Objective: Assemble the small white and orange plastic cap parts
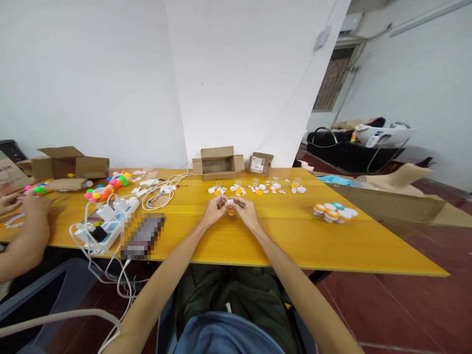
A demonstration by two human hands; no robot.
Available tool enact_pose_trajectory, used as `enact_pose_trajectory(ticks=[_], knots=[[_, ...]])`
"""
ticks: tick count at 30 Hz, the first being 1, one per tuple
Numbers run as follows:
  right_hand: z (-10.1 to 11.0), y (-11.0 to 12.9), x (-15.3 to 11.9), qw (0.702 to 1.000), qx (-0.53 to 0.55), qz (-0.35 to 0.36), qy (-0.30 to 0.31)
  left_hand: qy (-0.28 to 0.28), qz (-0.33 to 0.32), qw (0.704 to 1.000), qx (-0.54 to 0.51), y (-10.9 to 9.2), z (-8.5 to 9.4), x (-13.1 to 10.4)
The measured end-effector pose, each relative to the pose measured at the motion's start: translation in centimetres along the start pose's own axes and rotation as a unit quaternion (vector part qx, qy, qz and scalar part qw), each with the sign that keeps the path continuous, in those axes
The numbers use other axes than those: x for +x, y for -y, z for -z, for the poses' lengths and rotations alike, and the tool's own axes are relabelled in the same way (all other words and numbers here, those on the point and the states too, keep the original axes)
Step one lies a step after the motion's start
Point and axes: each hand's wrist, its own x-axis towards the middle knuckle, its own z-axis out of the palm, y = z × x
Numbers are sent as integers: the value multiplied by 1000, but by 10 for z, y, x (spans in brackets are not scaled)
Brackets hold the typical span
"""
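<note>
My left hand [214, 211] and my right hand [247, 212] meet over the front middle of the table. Both are closed, fingertips pinching small white pieces with reddish marks [229, 202]. Right beneath the fingertips stands a small clear jar [231, 212] with something orange in or around it; the fingers partly hide it. Beyond my hands runs a row of small clear jars [255, 182], white lids [262, 187], orange rings [259, 192] and scattered white pieces [221, 190].
Capped jars [332, 212] are grouped at the right. An open cardboard box [219, 167] and a smaller box [260, 163] stand at the back. Left lie a phone [143, 236], a power strip [114, 226], cables and colourful balls [106, 191]. A co-worker's arm [27, 231] reaches in.
</note>
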Motion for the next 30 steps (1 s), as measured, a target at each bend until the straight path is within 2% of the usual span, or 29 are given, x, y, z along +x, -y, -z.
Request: enact_pose_trajectory(ticks=[15,23,30], knots=[[0,4,-1,1000,-9,1,6,-2,-41,999,16,2,0,0],[0,5,-2,1000,-18,5,13,-17,-28,998,54,6,0,1],[-1,7,-3,1000,-6,9,14,-31,-51,996,71,11,1,1]])
